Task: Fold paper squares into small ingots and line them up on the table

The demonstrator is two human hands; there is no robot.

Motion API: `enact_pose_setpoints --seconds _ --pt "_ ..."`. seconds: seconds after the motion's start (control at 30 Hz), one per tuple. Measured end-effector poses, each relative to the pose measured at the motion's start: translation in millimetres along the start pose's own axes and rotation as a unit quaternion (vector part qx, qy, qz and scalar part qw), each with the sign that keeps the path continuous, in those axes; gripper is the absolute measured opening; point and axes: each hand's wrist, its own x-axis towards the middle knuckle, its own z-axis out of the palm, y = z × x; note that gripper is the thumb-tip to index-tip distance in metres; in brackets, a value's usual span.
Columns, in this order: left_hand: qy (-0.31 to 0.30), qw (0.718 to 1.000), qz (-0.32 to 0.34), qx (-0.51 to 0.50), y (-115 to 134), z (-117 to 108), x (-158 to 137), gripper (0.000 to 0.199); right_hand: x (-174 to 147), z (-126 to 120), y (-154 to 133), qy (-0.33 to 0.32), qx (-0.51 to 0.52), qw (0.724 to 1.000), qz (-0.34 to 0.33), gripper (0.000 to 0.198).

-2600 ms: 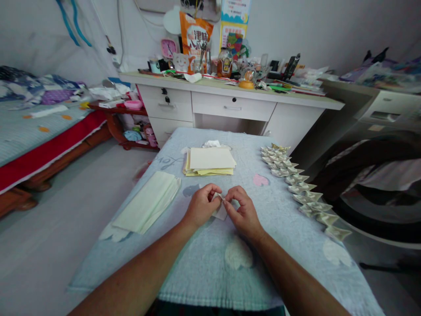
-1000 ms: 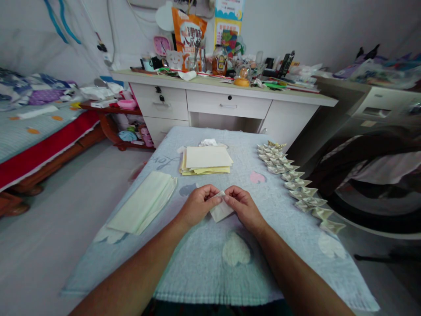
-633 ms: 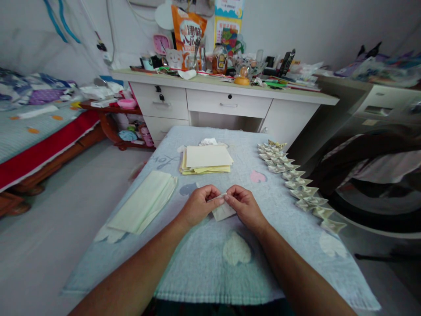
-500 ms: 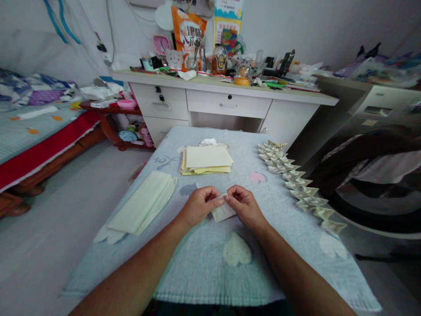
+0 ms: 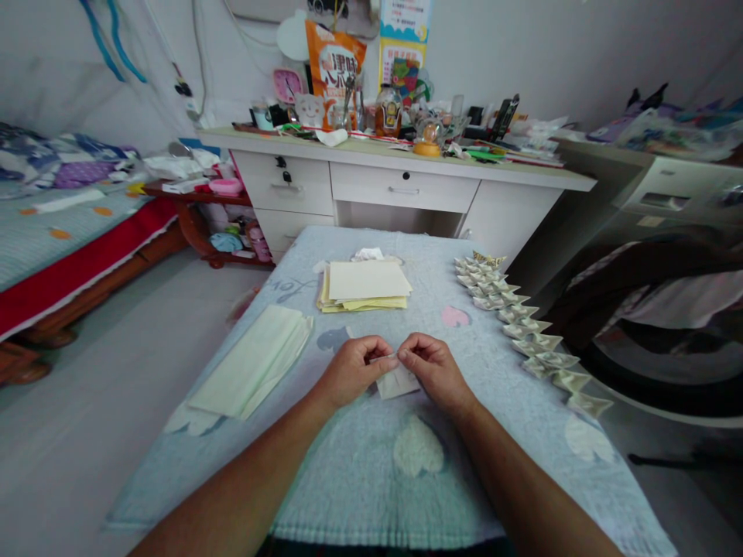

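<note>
Blue cloth (image 5: 337,480), paper (image 5: 398,383) in hands (image 5: 357,371) (image 5: 434,370)

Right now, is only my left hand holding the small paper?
No, your left hand and right hand both pinch the small paper near its upper edge.

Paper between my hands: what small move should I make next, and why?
I'd suggest sliding your right hand a little outward along the upper edge of the paper to press it, with your left hand as the anchor. Both hands pinch that edge, thumb tips close together, while the lower part shows below them.
</note>
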Motion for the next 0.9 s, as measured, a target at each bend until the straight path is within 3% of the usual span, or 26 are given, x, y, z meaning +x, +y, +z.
enact_pose_setpoints --seconds 0.23,0.5,0.9 --pt "0.011 1.000 -0.012 0.021 -1 -3 0 0.024 0 -4 -4 0.025 0.021 0.999 0.003 0.025" --pt "0.006 0.999 0.003 0.042 3 -3 -1 0.020 -2 -7 -5 -0.037 0.007 0.999 0.007 0.027" --pt "0.025 1.000 -0.008 0.013 1 -6 -1 0.023 -2 -11 -7 -0.029 -0.003 1.000 -0.007 0.028"
